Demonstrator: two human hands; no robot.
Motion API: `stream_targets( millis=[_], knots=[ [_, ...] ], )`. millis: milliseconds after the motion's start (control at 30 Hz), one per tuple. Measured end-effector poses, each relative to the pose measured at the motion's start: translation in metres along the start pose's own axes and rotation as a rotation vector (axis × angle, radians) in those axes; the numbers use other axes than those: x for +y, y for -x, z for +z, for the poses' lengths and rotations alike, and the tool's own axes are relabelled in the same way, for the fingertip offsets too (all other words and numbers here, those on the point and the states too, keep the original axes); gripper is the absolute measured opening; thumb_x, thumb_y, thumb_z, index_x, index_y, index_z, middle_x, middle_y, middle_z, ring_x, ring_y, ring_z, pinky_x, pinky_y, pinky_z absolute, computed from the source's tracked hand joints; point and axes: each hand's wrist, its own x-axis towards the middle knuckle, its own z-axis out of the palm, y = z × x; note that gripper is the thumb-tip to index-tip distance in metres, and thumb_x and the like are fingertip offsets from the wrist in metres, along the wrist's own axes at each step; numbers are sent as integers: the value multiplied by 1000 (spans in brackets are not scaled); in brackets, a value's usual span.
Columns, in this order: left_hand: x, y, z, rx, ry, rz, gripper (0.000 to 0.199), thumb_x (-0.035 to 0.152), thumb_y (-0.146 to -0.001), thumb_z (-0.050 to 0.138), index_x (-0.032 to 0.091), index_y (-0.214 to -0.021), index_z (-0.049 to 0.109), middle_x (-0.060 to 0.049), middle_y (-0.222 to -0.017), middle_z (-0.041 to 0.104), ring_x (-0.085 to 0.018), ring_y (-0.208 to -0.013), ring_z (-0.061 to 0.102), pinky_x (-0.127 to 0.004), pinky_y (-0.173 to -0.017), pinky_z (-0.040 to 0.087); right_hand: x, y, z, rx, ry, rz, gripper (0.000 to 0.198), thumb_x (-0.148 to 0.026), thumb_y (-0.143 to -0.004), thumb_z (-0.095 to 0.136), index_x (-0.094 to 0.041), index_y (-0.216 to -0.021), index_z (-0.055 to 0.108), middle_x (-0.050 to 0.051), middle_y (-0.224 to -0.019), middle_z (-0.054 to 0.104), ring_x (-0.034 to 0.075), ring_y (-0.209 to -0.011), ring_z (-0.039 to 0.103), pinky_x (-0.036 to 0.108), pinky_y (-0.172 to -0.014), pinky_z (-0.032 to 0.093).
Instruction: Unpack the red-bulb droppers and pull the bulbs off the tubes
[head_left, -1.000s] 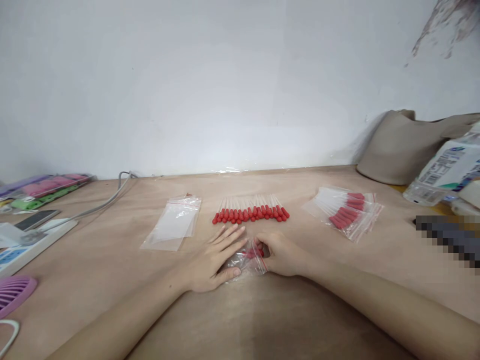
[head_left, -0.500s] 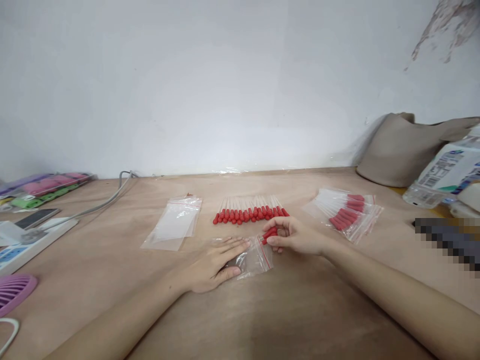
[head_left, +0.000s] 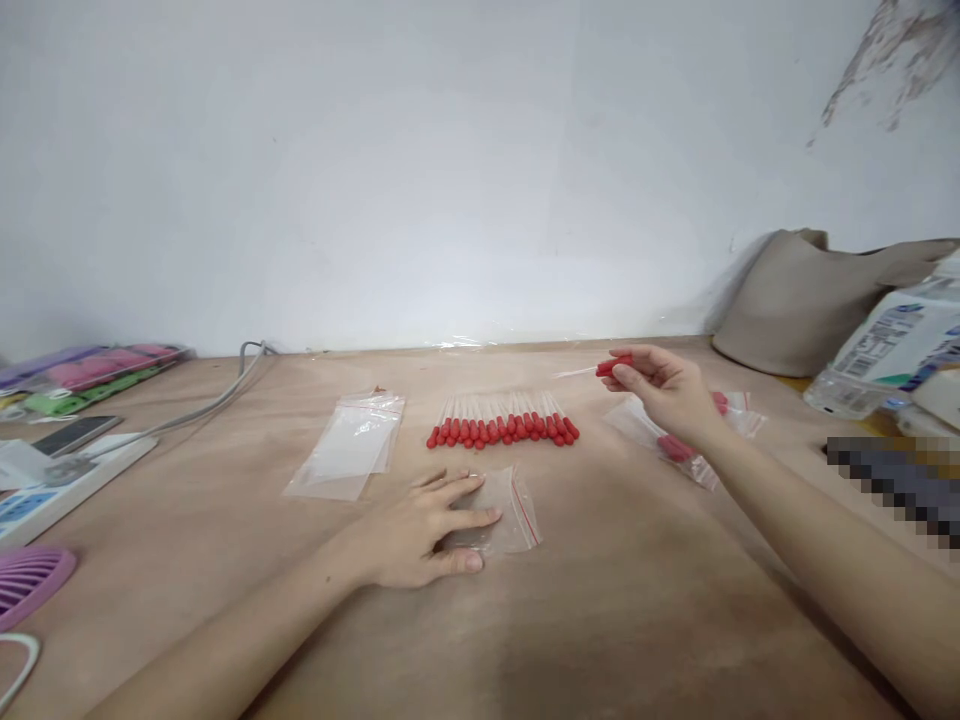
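The row of red-tipped sticks (head_left: 502, 430) lies across the table (head_left: 570, 620), red ends toward the person. What has just changed is the small bundle (head_left: 613, 368): a half second ago it was at the mouth of the clear bag (head_left: 504, 515), and now it is up beyond the row's right end, with its pale thin ends pointing left. The right hand (head_left: 671, 390) pinches it by the red ends between thumb and fingers; how many sticks it holds is hard to make out, since the fingers cover part of them.

The bag now lies flat on the near side of the row, its red-lined mouth facing right and no red showing inside, so bag and bundle are apart. The left hand (head_left: 420, 530) rests over the bag's closed end, fingers spread.

To the left of the row lies a stack of flat bags (head_left: 349, 445). To its right are filled bags (head_left: 679, 448) with red ends inside, partly hidden by the right hand and forearm.
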Motion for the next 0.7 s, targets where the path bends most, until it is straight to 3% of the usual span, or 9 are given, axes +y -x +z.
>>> stream_targets(
  millis=[100, 200, 333, 467, 567, 700],
  knots=[
    [1, -5, 10, 245, 16, -38, 25, 33, -86, 47, 23, -103, 63, -7, -110, 59, -21, -105, 54, -47, -102, 32, 23, 9, 11, 77, 300, -142, 28, -39, -80, 52, -21, -102, 58, 6, -96, 66, 20, -88, 62, 40, -82, 50],
    [-1, -10, 24, 385, 142, 35, 22, 23, -87, 45, 18, -98, 63, -8, -103, 61, -17, -98, 57, -35, -93, 44, 39, 22, 22, 6, 513, -225, 25, -34, -84, 45, -22, -102, 60, 6, -100, 66, 21, -92, 61, 39, -84, 49],
    [0, -11, 28, 178, 236, 129, 30, 24, -88, 44, 22, -115, 55, -6, -119, 56, -18, -114, 49, -34, -99, 40, 47, 30, 31, -137, 578, -285, 28, -31, -86, 42, -23, -106, 59, 5, -107, 63, 20, -96, 60, 37, -89, 47],
    [4, -11, 18, -72, 126, 102, 38, 27, -91, 38, 33, -128, 41, 0, -140, 33, -23, -132, 23, -45, -106, 25, 50, 32, 34, -246, 586, -280, 29, -34, -85, 45, -24, -108, 60, 5, -113, 60, 21, -100, 58, 39, -91, 45],
    [6, -10, 14, -125, 90, 105, 41, 29, -91, 37, 36, -131, 35, 3, -146, 17, -25, -134, 12, -48, -107, 22, 51, 32, 35, -294, 567, -249, 34, -37, -85, 46, -24, -115, 56, 6, -116, 58, 21, -104, 55, 39, -92, 44],
    [10, -9, 15, -84, 123, 75, 39, 30, -90, 38, 35, -129, 39, 1, -145, 22, -25, -134, 16, -47, -107, 23, 47, 33, 35, -273, 593, -243, 44, -39, -82, 50, -21, -122, 49, 8, -117, 55, 22, -105, 54, 37, -90, 44]
  ],
)
